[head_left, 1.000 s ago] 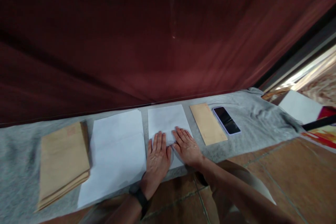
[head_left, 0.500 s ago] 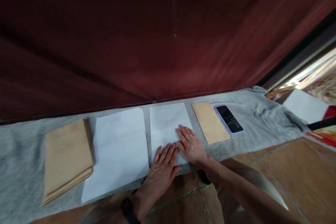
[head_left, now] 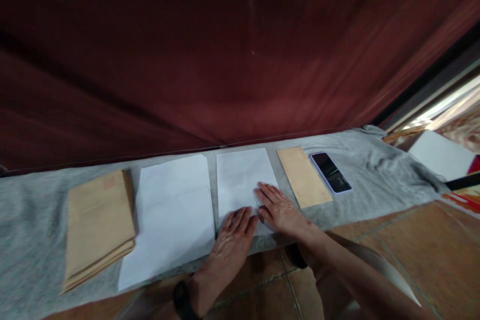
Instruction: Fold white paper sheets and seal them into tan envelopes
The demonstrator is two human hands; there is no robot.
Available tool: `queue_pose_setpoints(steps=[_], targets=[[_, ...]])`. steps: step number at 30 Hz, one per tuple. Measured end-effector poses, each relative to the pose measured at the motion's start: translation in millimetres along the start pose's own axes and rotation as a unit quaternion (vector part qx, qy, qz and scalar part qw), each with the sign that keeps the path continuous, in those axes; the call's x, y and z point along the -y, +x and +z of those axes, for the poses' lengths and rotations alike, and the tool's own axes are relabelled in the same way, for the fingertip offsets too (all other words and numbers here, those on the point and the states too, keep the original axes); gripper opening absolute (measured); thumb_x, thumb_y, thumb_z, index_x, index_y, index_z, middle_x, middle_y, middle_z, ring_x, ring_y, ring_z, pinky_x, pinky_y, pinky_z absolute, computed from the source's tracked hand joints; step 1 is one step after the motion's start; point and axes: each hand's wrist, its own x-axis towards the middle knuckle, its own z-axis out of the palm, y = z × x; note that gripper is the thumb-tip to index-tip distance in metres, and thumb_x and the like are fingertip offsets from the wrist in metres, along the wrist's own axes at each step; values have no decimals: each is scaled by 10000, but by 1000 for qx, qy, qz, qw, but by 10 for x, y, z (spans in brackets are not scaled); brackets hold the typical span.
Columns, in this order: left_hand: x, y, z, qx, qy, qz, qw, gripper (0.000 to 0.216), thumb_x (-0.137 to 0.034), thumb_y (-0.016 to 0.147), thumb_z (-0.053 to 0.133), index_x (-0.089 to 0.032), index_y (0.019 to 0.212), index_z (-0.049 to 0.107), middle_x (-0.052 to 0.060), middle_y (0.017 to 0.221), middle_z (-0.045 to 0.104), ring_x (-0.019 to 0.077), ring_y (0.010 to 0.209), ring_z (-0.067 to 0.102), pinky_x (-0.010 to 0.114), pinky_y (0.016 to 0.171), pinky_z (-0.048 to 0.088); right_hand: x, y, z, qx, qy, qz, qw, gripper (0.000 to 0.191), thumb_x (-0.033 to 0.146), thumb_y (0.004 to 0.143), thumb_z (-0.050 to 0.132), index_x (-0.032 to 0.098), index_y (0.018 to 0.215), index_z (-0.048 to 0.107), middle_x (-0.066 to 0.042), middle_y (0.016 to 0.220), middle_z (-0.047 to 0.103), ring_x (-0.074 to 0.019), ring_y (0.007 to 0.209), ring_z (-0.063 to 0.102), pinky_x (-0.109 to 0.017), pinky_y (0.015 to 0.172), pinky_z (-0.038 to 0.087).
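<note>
A single white sheet of paper (head_left: 242,175) lies flat on the grey cloth (head_left: 33,215) in front of me. My left hand (head_left: 232,237) rests open at the sheet's near edge, fingers stretched forward. My right hand (head_left: 279,207) lies open and flat on the sheet's near right corner. The two hands almost touch. A black band sits on my left wrist.
A stack of white paper (head_left: 170,212) lies left of the sheet, and a pile of brown envelopes (head_left: 97,222) further left. One brown envelope (head_left: 303,176) and a dark phone (head_left: 330,172) lie to the right. A dark red curtain hangs behind. Tiled floor shows below.
My left hand has slid back toward me, from the middle of the sheet to its near edge. My right hand has stayed flat on the sheet's right side.
</note>
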Motion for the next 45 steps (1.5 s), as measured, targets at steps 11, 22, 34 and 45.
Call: queue_pose_setpoints(steps=[11,22,34,45], targets=[[423,8,-255,26,-180,-40,982,380,-128,932,477,-238,1201,722,48,1338,684,195,1218,656,348,1067,519,-343,-193,-542,226,186,-70,954,712,436,805,788,354,1460,520,5,1597,406,-248,1476,383,-409,1188,387],[621,-49,-485,69,-340,-34,937,259,-329,958,559,-289,1101,772,30,1208,750,199,1140,688,323,1008,535,-367,-177,-714,207,346,-41,914,413,533,1008,469,281,1155,761,-30,1257,721,-213,1204,636,-354,1036,493],[828,3,-410,50,-475,-205,854,413,-527,881,587,-164,924,778,56,929,778,255,872,696,347,792,578,-506,-10,-635,167,363,193,896,302,438,863,638,150,836,723,25,625,589,-128,582,492,-230,517,354],[838,210,-316,-107,-494,-315,804,407,-533,803,638,-153,899,745,48,822,742,229,828,677,336,767,546,-531,219,-328,46,304,247,919,298,394,906,553,168,744,661,12,612,579,-149,633,542,-240,561,355]])
